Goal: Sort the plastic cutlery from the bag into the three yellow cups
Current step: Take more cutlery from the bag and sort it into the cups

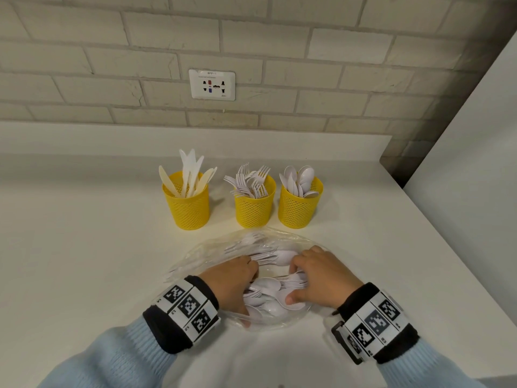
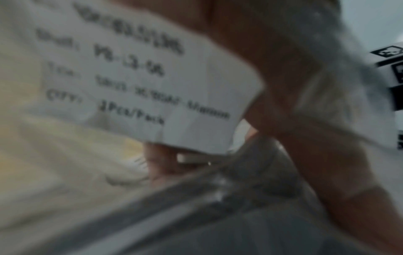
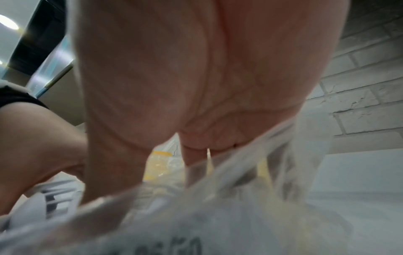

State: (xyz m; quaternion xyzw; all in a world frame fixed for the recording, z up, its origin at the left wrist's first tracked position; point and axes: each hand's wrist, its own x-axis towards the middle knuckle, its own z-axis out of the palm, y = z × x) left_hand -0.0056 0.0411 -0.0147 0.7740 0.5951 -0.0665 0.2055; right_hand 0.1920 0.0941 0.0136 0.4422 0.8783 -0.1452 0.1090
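Bag point(image 1: 212, 247) lies flat on table point(image 1: 84, 247), in front of 3 cups point(image 1: 254, 208). Left hand point(image 1: 232, 278) and right hand point(image 1: 319, 273), fingers curled, both grip cutlery point(image 1: 268, 301) inside the bag. Cups hold knives, forks, spoons.

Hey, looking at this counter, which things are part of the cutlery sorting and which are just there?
Part of the job:
- clear bag of cutlery, both hands in it: left hand, right hand
- knife cup
- fork cup
- spoon cup

Just there:
- wall socket
- brick wall
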